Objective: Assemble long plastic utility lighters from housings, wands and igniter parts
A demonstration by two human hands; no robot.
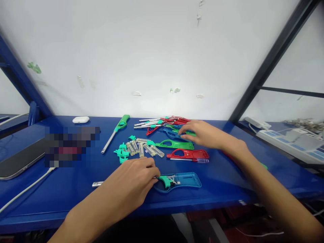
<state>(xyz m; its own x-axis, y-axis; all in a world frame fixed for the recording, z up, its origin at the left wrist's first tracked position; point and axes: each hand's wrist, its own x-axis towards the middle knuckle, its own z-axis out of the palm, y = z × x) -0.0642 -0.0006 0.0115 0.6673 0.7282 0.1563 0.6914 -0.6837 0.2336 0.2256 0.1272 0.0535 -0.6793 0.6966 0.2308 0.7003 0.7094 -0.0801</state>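
My left hand [140, 177] is closed on the front part of an opened lighter [188, 180], a long-necked one with a blue half shell. A teal trigger [165, 181] and thin white wires lie inside the shell, and the metal tube's tip [97, 184] sticks out left of my wrist. My right hand [196, 132] is over the back pile with fingers apart, nearest to a blue shell half [172, 133] and green ones. Whether its fingertips touch them I cannot tell. A green shell half [177, 145] lies in front of that hand.
Clear fuel tanks [141, 150] and teal triggers [123, 153] lie mid-table. Closer in are a red shell half [188, 154] and a screwdriver [202, 161]. A whole green lighter [116, 131], a white earbud case [81, 119] and a power strip [291, 143] are farther out.
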